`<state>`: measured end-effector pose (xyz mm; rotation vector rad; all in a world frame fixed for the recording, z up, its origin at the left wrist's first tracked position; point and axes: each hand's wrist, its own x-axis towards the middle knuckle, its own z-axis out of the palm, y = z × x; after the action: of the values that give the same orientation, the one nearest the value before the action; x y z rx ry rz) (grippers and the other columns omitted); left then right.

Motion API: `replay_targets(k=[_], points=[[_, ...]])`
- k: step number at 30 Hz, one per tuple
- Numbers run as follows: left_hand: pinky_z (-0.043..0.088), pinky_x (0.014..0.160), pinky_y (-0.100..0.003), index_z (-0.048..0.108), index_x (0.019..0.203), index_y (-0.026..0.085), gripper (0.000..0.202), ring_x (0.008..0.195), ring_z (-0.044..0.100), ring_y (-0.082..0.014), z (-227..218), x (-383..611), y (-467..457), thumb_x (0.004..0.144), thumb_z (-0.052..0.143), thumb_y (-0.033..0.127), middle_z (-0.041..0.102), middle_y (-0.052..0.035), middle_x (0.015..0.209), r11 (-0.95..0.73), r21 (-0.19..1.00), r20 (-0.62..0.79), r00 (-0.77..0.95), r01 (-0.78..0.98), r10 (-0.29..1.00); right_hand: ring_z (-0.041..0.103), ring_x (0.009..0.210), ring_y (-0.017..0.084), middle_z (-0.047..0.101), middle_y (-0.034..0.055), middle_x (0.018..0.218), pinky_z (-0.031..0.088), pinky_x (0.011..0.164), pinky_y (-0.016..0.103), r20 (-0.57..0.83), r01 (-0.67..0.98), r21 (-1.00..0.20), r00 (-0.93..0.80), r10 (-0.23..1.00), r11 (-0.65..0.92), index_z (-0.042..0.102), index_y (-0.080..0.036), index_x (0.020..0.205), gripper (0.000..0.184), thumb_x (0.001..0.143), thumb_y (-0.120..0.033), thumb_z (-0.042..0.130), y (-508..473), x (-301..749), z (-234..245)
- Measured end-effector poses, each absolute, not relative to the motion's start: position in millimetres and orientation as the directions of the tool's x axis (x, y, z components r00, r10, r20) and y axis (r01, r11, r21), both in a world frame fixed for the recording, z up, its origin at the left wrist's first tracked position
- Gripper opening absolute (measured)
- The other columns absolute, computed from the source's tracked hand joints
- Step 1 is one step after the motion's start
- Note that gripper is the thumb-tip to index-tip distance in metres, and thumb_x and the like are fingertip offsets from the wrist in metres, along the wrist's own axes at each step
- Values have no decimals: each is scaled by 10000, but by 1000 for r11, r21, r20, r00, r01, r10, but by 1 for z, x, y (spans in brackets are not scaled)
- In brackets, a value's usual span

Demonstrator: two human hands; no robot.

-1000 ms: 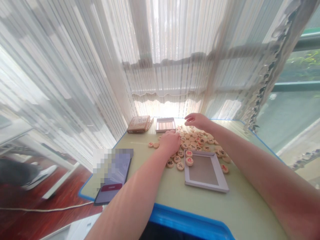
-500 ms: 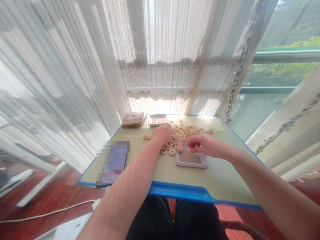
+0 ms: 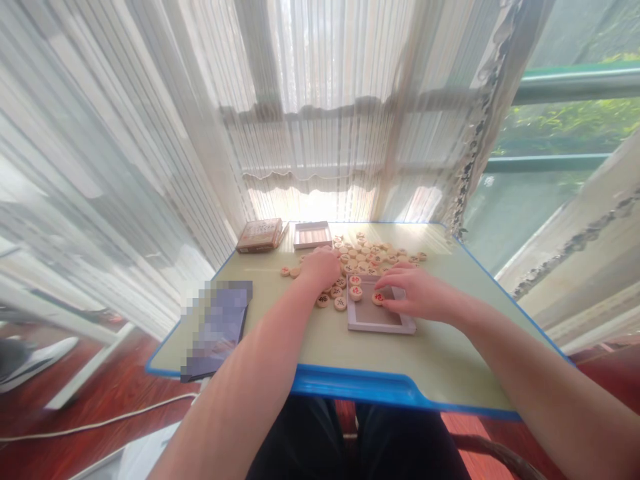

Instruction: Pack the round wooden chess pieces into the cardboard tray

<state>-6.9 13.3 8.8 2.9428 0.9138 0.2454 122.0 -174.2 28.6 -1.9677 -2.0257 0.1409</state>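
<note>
Round wooden Chinese chess pieces (image 3: 363, 259) lie in a loose pile in the middle of the table. In front of the pile is a shallow open box (image 3: 380, 327). Two red-marked pieces (image 3: 355, 293) sit at its left side. Another red-marked chess piece (image 3: 379, 299) lies inside the box by the thumb of my right hand (image 3: 413, 291). That hand hovers over the box with its fingers apart, thumb touching or very close to the piece. My left hand (image 3: 323, 268) rests at the left part of the pile; its fingertips are mostly hidden behind the hand.
A second shallow box (image 3: 313, 245) stands at the back, beside a brown printed box (image 3: 260, 235). A dark, blurred-out flat device (image 3: 220, 330) lies at the left. The table's blue front rim (image 3: 360, 387) is near my legs. Sheer curtains (image 3: 320, 147) hang behind.
My right hand's fingers have spread, and a red-marked chess piece now shows in the box beneath them. My left hand stays at the pile. The view has shifted slightly.
</note>
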Motion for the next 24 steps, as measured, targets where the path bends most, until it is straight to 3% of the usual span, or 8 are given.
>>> replay_targets(k=[6,12,24], points=[[458,837,-361,635,1034,194,346,1014,537,-245,4,-5,15,900,326,274,597,-99,1067,-829,24,164,816,559,554,560,947,251,680,58,832,434,818,365,133,963,-270,17,991,19,713,-236,851,244,805,-401,539,-171,120,22],[444,865,-377,637,1034,195,362,1034,521,-251,6,-6,13,909,310,286,583,-105,1079,-827,51,154,814,559,560,569,870,208,674,49,841,439,758,316,166,933,-331,-90,982,141,699,-230,873,198,798,-368,578,-170,107,18],[451,858,-365,643,1006,184,358,1018,530,-243,5,-6,13,908,317,293,592,-100,1058,-830,28,171,816,556,552,575,819,183,672,48,798,438,730,282,241,925,-332,-106,965,184,694,-216,830,158,820,-326,580,-166,99,11]])
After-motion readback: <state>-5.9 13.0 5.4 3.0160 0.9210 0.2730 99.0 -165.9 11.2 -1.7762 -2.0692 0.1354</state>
